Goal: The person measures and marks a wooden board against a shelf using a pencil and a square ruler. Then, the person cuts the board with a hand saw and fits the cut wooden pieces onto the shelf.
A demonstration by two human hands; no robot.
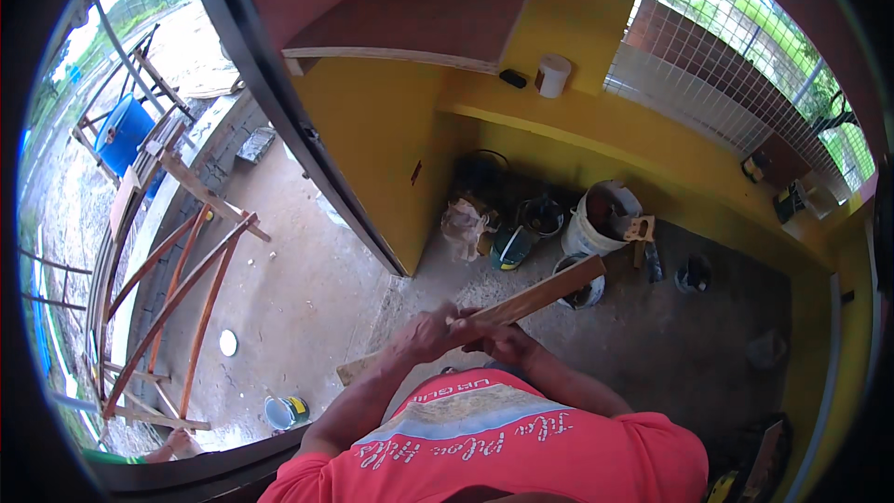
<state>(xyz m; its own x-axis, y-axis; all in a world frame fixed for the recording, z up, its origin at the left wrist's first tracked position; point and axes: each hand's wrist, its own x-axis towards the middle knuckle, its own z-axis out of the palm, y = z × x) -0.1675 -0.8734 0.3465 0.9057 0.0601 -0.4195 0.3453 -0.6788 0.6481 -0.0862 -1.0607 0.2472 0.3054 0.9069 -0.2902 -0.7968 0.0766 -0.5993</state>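
A long wooden board [545,291] lies slantwise in front of my chest, its far end up to the right and its other end [352,371] showing beside my left forearm. My left hand [426,333] is closed at the middle of the board, with its fingertips slightly smeared by motion. Close beside it, my right hand [507,343] grips the board from the lower side, the fingers curled and partly hidden. Beyond the board's raised end stand a white bucket [589,240] and a smaller pail [585,296], partly covered by the board.
Further tubs and a crumpled bag [464,226] stand along the yellow wall. A white container [552,76] sits on the ledge. Left of the door frame [307,135] are a wooden trestle [191,307], a blue barrel [121,135], a paint can [282,412] and another person's hand [174,445].
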